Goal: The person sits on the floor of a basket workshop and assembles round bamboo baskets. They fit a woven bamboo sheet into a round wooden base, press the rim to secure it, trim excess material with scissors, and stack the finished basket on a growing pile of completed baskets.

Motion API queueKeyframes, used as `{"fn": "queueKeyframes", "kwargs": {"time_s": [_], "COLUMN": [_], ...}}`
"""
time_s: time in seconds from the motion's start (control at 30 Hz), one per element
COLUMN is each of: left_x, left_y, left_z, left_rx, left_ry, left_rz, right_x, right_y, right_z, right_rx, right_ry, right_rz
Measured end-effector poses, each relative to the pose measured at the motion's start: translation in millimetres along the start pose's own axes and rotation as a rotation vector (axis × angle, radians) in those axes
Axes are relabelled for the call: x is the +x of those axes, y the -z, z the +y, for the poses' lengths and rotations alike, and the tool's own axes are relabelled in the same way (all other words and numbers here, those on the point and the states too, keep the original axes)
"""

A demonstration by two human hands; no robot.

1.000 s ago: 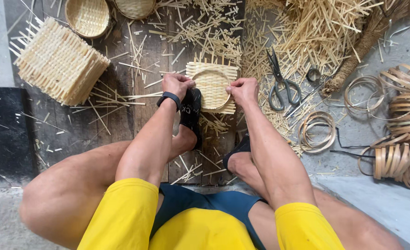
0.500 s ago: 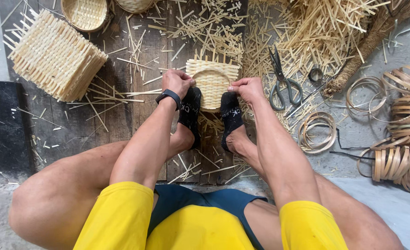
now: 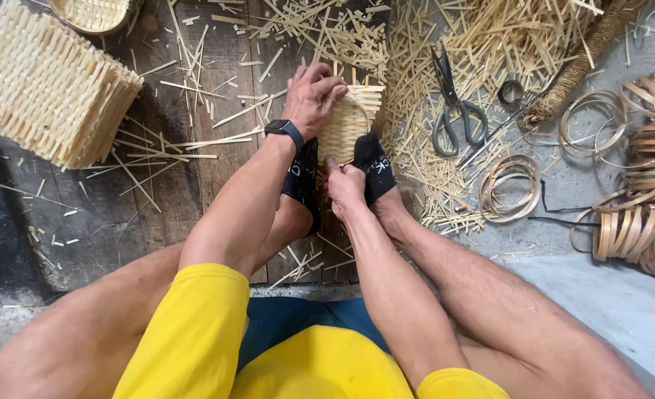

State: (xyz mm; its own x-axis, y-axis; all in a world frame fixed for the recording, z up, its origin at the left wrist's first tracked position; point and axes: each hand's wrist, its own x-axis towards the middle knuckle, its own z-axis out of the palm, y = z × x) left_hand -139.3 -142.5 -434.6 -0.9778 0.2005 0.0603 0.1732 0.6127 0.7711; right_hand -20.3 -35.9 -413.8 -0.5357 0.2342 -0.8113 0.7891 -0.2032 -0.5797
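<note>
1. Centrally, just above the middle of the frame, a small woven basket [image 3: 346,125] sits on the dark wooden floor [image 3: 194,185], wedged between the person's two feet in black socks [image 3: 372,166].
2. The left hand [image 3: 312,96], with a black watch [image 3: 284,131] on its wrist, lies over the basket's upper left rim, fingers [image 3: 332,85] curled and pressed onto the weave.
3. The right hand [image 3: 344,185] is at the basket's lower edge, fingers bunched together and pinching something there; what exactly it grips cannot be told.
4. A larger square woven basket [image 3: 46,96] lies on its side in the upper left, well apart from the hands.
5. A round woven basket [image 3: 94,13] shows at the top edge.
6. Scissors [image 3: 453,103] lie right of the small basket among loose bamboo strips [image 3: 490,44].
7. Coiled bamboo rings [image 3: 638,185] pile up at the right edge on the grey floor.
</note>
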Motion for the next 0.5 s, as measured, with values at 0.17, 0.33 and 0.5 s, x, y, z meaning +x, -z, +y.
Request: {"fn": "queueKeyframes", "kwargs": {"time_s": [0.17, 0.33, 0.5], "left_x": [-1, 1, 10], "left_y": [-7, -13, -24], "left_z": [-6, -13, -24], "left_rx": [0.045, 0.031, -0.08], "left_ry": [-0.103, -0.054, -0.061], "left_rz": [0.079, -0.016, 0.023], "right_x": [-4, 12, 76], "right_y": [9, 38, 37], "right_z": [10, -28, -79], "right_rx": [-0.268, -0.625, -0.494], "right_ry": [0.285, 0.293, 0.936], "right_rz": [0.004, 0.005, 0.177]}}
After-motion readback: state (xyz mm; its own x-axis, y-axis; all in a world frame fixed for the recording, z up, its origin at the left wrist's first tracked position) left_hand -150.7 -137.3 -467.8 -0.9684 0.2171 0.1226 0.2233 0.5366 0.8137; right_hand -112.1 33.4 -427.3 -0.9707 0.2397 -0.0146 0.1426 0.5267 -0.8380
